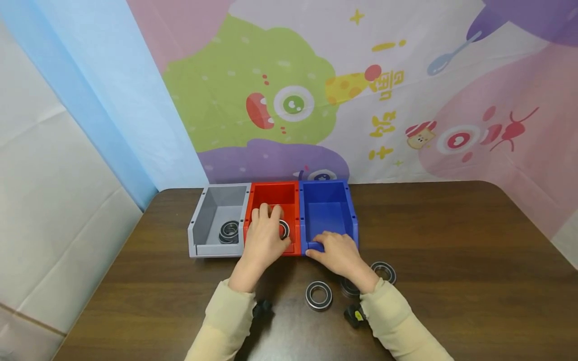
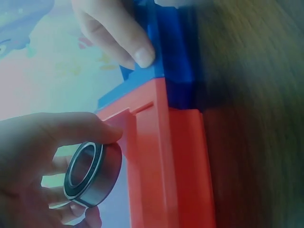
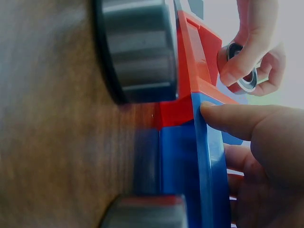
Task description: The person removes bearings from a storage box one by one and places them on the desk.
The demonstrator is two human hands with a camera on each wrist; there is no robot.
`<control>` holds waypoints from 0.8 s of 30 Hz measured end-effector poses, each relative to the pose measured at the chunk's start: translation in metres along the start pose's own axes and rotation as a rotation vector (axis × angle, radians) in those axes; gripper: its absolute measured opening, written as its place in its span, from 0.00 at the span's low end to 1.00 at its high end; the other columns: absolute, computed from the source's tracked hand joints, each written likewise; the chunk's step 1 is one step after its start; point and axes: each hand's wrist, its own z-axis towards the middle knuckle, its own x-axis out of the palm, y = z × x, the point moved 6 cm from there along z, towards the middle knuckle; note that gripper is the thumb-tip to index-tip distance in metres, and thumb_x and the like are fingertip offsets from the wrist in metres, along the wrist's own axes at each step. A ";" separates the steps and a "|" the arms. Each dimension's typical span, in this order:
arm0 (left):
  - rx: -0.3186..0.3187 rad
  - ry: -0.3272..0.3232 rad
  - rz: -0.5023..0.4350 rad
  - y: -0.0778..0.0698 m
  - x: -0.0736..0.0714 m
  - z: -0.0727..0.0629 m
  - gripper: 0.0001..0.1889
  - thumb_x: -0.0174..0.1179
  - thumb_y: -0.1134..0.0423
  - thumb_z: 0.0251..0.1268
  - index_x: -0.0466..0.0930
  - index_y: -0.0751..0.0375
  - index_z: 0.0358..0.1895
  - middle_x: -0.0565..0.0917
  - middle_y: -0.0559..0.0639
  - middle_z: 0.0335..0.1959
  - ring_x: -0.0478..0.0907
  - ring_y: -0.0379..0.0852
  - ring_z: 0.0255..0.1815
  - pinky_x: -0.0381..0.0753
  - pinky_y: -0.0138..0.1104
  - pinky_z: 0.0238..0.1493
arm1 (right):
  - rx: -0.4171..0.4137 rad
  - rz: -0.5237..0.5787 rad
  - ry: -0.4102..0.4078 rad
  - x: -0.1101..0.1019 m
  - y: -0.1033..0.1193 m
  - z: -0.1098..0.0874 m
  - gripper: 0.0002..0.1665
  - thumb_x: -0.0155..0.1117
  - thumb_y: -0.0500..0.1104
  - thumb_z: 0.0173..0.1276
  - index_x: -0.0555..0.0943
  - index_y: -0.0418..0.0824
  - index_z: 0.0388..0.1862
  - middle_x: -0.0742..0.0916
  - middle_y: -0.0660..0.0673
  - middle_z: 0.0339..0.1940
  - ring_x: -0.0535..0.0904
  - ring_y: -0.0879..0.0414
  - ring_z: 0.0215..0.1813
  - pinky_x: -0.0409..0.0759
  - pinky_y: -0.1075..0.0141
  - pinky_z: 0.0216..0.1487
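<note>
My left hand pinches a ball bearing between thumb and fingers, over the red bin. In the left wrist view the bearing is tilted, its dark-sealed face and shiny steel outer ring showing. With the thumb on its front lip and the fingers behind, my right hand grips the blue bin. No bearing shows in the visible part of the blue bin. Left of the red bin, the grey bin contains stacked bearings.
On the brown table, a bearing lies in front of the bins. Another bearing lies by the right wrist, and one more is partly hidden beneath it. A patterned cloth hangs behind the table.
</note>
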 end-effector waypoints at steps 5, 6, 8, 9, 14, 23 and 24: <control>0.057 0.020 -0.027 -0.003 -0.004 -0.007 0.24 0.75 0.64 0.42 0.72 0.62 0.43 0.70 0.58 0.40 0.68 0.55 0.42 0.77 0.40 0.28 | 0.003 0.003 -0.006 0.000 0.000 0.000 0.22 0.67 0.52 0.65 0.85 0.38 0.49 0.87 0.41 0.44 0.82 0.44 0.48 0.73 0.44 0.53; 0.070 0.029 -0.033 -0.004 -0.005 -0.008 0.24 0.75 0.63 0.41 0.72 0.62 0.42 0.70 0.58 0.39 0.68 0.54 0.41 0.76 0.39 0.27 | 0.004 0.005 -0.007 0.000 0.000 0.000 0.22 0.67 0.52 0.65 0.85 0.37 0.49 0.87 0.41 0.44 0.82 0.44 0.48 0.73 0.44 0.53; 0.090 0.057 -0.044 -0.006 -0.006 -0.012 0.24 0.75 0.63 0.42 0.72 0.60 0.42 0.70 0.56 0.38 0.68 0.53 0.41 0.75 0.38 0.26 | 0.005 0.012 -0.006 0.001 0.001 0.000 0.22 0.67 0.52 0.65 0.85 0.37 0.49 0.87 0.41 0.44 0.82 0.44 0.49 0.73 0.44 0.54; 0.097 0.075 -0.048 -0.006 -0.007 -0.014 0.24 0.75 0.62 0.42 0.72 0.60 0.42 0.70 0.55 0.37 0.68 0.52 0.41 0.75 0.37 0.25 | 0.005 0.015 -0.005 0.001 0.001 0.000 0.22 0.67 0.52 0.65 0.85 0.37 0.49 0.87 0.41 0.45 0.82 0.44 0.49 0.73 0.44 0.54; 0.130 0.160 -0.057 -0.010 -0.008 -0.024 0.22 0.75 0.61 0.43 0.73 0.58 0.41 0.70 0.52 0.37 0.69 0.50 0.41 0.75 0.36 0.27 | 0.008 0.014 0.002 0.001 0.001 0.000 0.22 0.67 0.52 0.65 0.84 0.37 0.49 0.87 0.41 0.45 0.82 0.44 0.49 0.73 0.44 0.54; 0.221 0.284 -0.034 -0.023 -0.004 -0.032 0.20 0.73 0.60 0.44 0.73 0.56 0.38 0.71 0.50 0.35 0.70 0.48 0.38 0.76 0.37 0.28 | 0.010 -0.004 -0.001 0.000 0.000 0.000 0.23 0.66 0.53 0.66 0.84 0.38 0.50 0.86 0.40 0.46 0.81 0.43 0.50 0.73 0.44 0.55; 0.228 0.299 -0.031 -0.024 -0.003 -0.033 0.20 0.73 0.60 0.43 0.73 0.57 0.38 0.71 0.50 0.35 0.70 0.48 0.38 0.77 0.38 0.28 | 0.010 -0.006 -0.001 0.000 0.000 0.000 0.23 0.66 0.53 0.66 0.84 0.38 0.50 0.86 0.40 0.46 0.81 0.43 0.50 0.73 0.44 0.54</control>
